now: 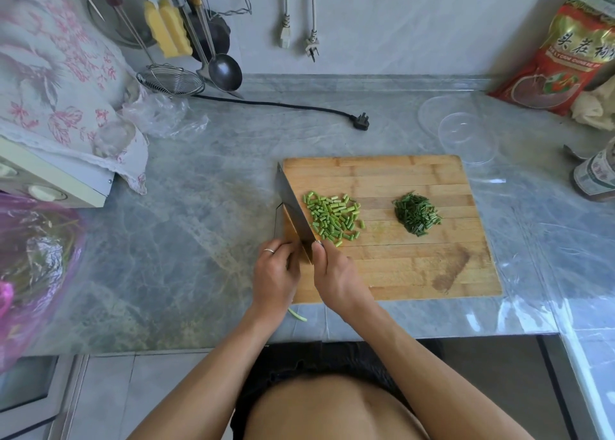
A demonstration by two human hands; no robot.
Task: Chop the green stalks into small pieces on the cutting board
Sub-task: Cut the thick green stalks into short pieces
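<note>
Head view shows the right hand [332, 273] gripping the cleaver [294, 211] handle, the left hand [278, 270] curled beside its blade, holding uncertain, with light, firm, roll-prone stalk pieces [332, 216] just beyond on the cutting board [416, 266], likely best gathered in a loose bunch.

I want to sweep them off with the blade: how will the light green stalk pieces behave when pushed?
The light green stalk pieces look like short cylinders, so some will probably roll. They lie loose on the cutting board, so they will likely scatter rather than move together. They seem light.
</note>
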